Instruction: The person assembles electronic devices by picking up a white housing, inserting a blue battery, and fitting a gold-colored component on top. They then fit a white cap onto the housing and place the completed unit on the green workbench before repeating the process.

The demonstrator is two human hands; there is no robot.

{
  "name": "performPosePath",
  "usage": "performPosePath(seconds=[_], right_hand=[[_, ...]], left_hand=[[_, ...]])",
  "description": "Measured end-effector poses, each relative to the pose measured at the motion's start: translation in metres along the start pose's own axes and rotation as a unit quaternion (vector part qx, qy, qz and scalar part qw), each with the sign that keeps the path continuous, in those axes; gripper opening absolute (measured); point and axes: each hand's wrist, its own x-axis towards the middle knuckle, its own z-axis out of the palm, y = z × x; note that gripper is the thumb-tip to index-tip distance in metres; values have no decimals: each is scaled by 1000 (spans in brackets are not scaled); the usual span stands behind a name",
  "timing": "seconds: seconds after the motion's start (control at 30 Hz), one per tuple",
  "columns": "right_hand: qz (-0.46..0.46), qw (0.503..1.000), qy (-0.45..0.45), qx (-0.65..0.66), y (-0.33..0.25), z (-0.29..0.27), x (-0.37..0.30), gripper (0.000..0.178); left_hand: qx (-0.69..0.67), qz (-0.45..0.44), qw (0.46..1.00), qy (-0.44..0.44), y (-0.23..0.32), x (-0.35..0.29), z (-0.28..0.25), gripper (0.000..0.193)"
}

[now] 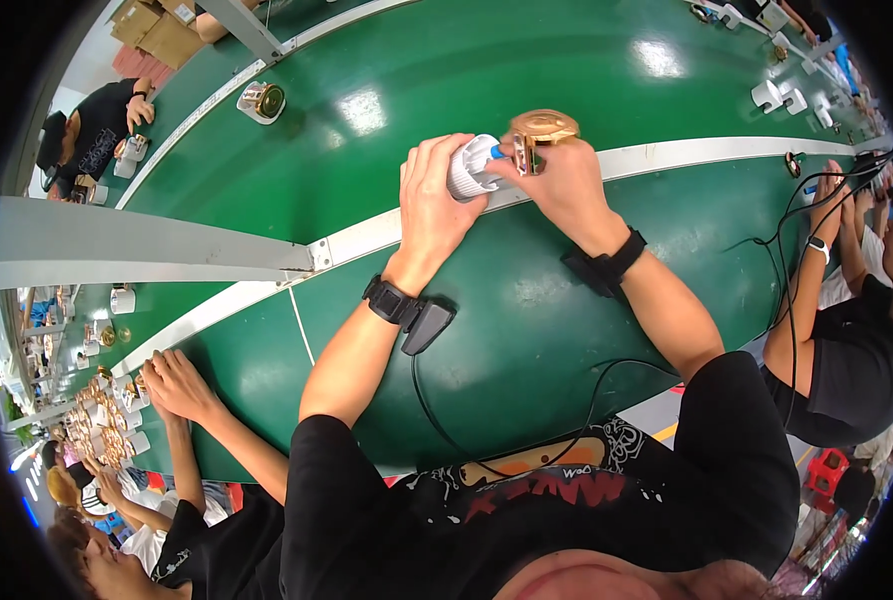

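My left hand (432,200) is wrapped round a white ribbed cup-shaped housing (460,178), its open end facing right. My right hand (572,192) grips a shiny gold part (542,124) with a round disc on top and a metal frame below. Between the two parts a small blue piece (497,153) shows at my right fingertips; whether it is a finger cover or a component, I cannot tell. Both hands are close together over the pale strip (646,160) that crosses the green table (526,300). The right hand's fingertips are partly hidden behind the gold part.
A white-and-gold assembly (262,102) stands on the far green surface. A grey metal post (146,245) juts in from the left. Black cables (418,385) trail from my wristbands. Co-workers sit on both sides; gold and white parts (101,420) crowd the far left.
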Motion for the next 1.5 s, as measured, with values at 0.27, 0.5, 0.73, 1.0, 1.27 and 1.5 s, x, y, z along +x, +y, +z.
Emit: performPosePath(seconds=[0.27, 0.5, 0.73, 1.0, 1.27, 1.5], right_hand=[[87, 966, -230, 73, -6, -18, 9, 41], [71, 971, -227, 5, -11, -12, 7, 40], [75, 962, -262, -28, -8, -12, 9, 52], [139, 974, -178, -28, 51, -100, 41, 53], [307, 923, 218, 76, 239, -223, -5, 33], [270, 927, 227, -125, 231, -216, -2, 22]], left_hand=[[-84, -81, 993, -13, 0, -1, -3, 59], [-98, -109, 988, -39, 1, -1, 0, 62], [-132, -132, 981, -57, 0, 2, 1, 65], [34, -185, 978, 88, -62, 20, -46, 73], [121, -114, 942, 292, -52, 10, -21, 90], [-78, -126, 988, 42, -39, 10, -12, 45]])
